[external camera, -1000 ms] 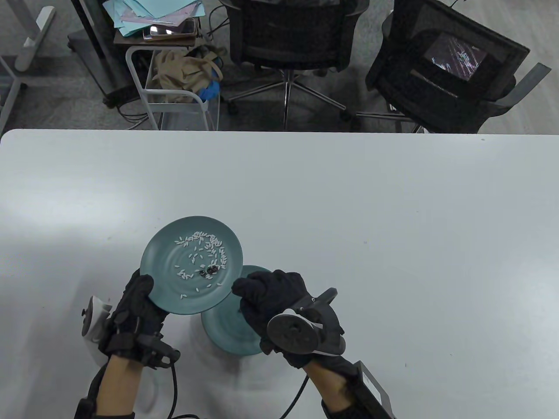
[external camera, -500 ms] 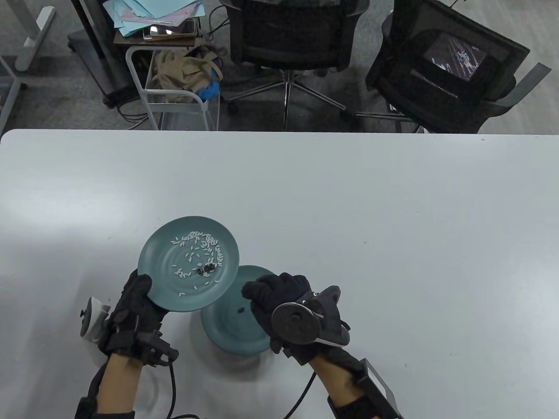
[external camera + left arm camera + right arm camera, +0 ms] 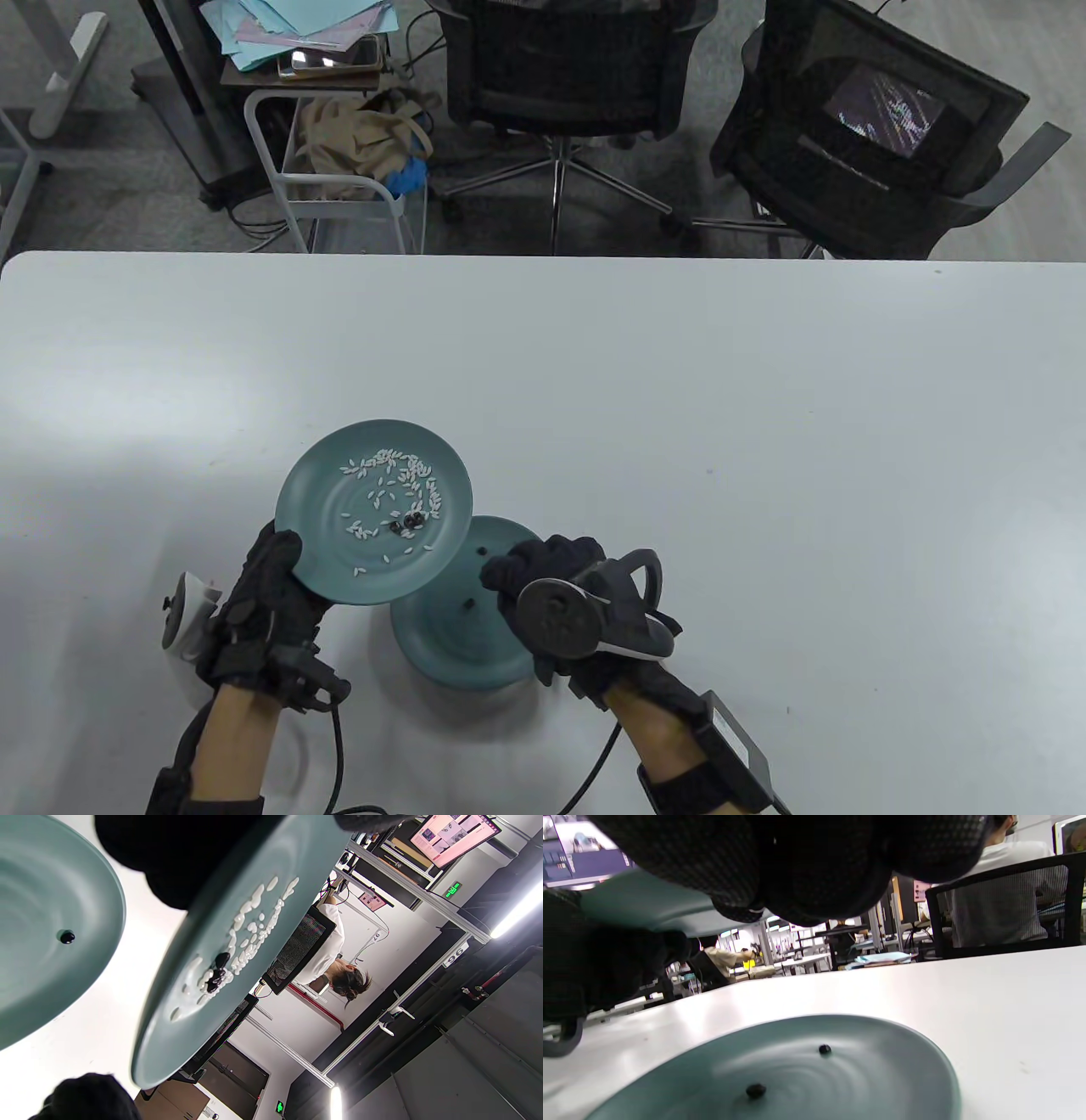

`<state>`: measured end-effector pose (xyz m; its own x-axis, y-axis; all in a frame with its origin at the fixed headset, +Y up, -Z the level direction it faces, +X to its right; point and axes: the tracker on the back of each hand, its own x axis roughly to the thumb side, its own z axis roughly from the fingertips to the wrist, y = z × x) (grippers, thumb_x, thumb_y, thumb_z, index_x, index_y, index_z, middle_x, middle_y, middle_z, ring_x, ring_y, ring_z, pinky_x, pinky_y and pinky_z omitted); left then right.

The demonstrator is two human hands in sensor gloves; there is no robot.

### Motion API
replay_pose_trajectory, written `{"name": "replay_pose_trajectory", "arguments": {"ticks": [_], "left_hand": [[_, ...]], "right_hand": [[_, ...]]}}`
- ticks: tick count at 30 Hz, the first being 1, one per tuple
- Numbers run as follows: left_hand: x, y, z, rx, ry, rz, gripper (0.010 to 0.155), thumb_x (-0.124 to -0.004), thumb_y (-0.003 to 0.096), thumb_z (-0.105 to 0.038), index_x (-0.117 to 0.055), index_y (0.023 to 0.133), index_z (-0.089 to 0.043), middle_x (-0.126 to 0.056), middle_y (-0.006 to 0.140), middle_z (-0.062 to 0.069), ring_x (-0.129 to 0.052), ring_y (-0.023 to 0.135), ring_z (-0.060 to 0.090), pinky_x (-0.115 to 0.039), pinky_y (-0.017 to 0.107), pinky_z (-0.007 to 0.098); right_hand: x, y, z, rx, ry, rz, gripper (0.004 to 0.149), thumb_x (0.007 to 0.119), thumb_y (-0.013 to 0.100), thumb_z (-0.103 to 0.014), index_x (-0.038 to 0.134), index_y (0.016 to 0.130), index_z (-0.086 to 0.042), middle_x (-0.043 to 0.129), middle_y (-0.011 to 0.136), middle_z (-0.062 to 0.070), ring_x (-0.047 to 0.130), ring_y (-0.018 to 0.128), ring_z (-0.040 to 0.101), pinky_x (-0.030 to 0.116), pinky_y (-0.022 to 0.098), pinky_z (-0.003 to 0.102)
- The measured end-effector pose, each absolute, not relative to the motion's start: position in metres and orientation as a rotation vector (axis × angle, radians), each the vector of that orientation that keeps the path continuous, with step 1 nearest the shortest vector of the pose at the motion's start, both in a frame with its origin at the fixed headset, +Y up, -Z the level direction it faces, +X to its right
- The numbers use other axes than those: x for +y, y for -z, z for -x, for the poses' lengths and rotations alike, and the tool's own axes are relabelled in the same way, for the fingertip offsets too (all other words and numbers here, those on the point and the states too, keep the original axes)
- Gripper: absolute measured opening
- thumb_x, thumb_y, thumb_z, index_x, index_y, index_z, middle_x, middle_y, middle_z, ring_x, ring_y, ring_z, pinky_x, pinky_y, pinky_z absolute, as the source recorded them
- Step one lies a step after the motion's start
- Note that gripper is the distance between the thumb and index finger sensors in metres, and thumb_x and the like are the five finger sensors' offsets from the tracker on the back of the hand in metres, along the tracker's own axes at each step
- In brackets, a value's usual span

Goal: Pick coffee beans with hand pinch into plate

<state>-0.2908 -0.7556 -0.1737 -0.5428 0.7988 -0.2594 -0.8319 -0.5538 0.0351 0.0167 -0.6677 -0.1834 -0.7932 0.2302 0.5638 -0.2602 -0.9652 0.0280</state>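
Observation:
My left hand (image 3: 284, 556) grips the near rim of a teal plate (image 3: 339, 564) and holds it tilted above the table. That plate carries several white rice grains (image 3: 399, 475) and a few dark coffee beans (image 3: 409, 522); the beans also show in the left wrist view (image 3: 216, 974). A second teal plate (image 3: 441, 645) lies on the table under it, with two beans (image 3: 484, 550) (image 3: 755, 1090) on it. My right hand (image 3: 502, 573) hovers over that plate's right side, its fingers (image 3: 797, 866) bunched together with nothing seen between them.
The white table (image 3: 764, 424) stretches far and right of the plates. Two black office chairs (image 3: 560, 76) and a cart with a beige bag (image 3: 356, 144) stand beyond the far edge.
My right hand has drawn back from the held plate's edge to over the lower plate. A second bean now lies on the lower plate. The held plate has shifted slightly.

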Motion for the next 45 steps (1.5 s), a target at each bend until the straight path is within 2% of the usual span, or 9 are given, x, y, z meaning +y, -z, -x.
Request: {"name": "replay_pose_trajectory", "arguments": {"ticks": [25,34,37,45], "left_hand": [[-0.759,0.174,0.288,0.173,-2.160,0.272,0.060,-0.062,0.0509,-0.043,-0.038,0.103,-0.025,-0.067,0.092,0.010,-0.086,0.063,0.036,-0.077,0.045,0.042],[-0.759,0.174,0.284,0.161,-2.145,0.281,0.059,-0.062,0.0506,-0.042,-0.039,0.102,-0.025,-0.068,0.091,0.010,-0.087,0.062,0.036,-0.078,0.045,0.042],[-0.758,0.174,0.282,0.159,-2.141,0.283,0.059,-0.062,0.0505,-0.042,-0.039,0.102,-0.024,-0.068,0.091,0.010,-0.087,0.062,0.036,-0.078,0.045,0.042],[-0.757,0.175,0.276,0.142,-2.124,0.300,0.060,-0.063,0.0505,-0.042,-0.039,0.102,-0.024,-0.068,0.091,0.010,-0.087,0.061,0.036,-0.078,0.044,0.042]], "right_hand": [[-0.669,0.182,-0.024,-0.071,-2.819,-0.767,0.036,0.085,0.042,-0.035,0.084,0.077,-0.025,0.093,0.073,0.006,0.092,0.047,0.021,0.075,0.046,0.051],[-0.661,0.177,-0.025,-0.313,-2.755,-0.729,0.036,0.084,0.043,-0.034,0.083,0.077,-0.024,0.093,0.073,0.007,0.093,0.047,0.022,0.075,0.045,0.051],[-0.651,0.171,-0.025,-0.467,-2.694,-0.734,0.036,0.084,0.043,-0.035,0.083,0.077,-0.024,0.093,0.073,0.007,0.093,0.047,0.022,0.076,0.044,0.050],[-0.622,0.158,-0.015,-0.567,-2.669,-0.769,0.036,0.081,0.044,-0.035,0.080,0.078,-0.024,0.091,0.078,0.009,0.093,0.053,0.025,0.074,0.046,0.052]]}}
